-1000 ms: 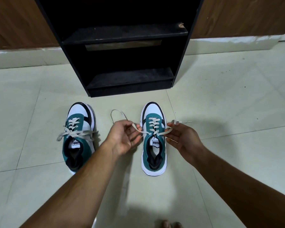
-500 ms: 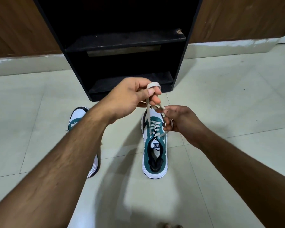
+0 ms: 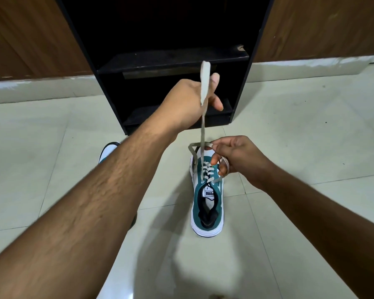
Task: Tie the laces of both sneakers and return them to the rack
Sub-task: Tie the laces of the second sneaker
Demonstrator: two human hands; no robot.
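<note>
A green and white sneaker (image 3: pixel 207 203) stands on the floor tiles, toe toward the black rack (image 3: pixel 171 59). My left hand (image 3: pixel 190 104) is raised above it and pinches one end of its beige lace (image 3: pixel 203 117), pulled up taut. My right hand (image 3: pixel 235 158) sits over the toe and holds the other lace end bent into a loop. The second sneaker (image 3: pixel 108 149) lies to the left, almost wholly hidden behind my left forearm; only its white toe shows.
The rack has two dark shelves with nothing on them. Brown wooden panels (image 3: pixel 26 39) flank it, with a white skirting along the floor. Pale floor tiles (image 3: pixel 311 126) spread around the shoes.
My left hand has lifted its lace end from beside the shoe up in front of the rack, stretching it taut. My right hand has shifted onto the toe and formed a loop.
</note>
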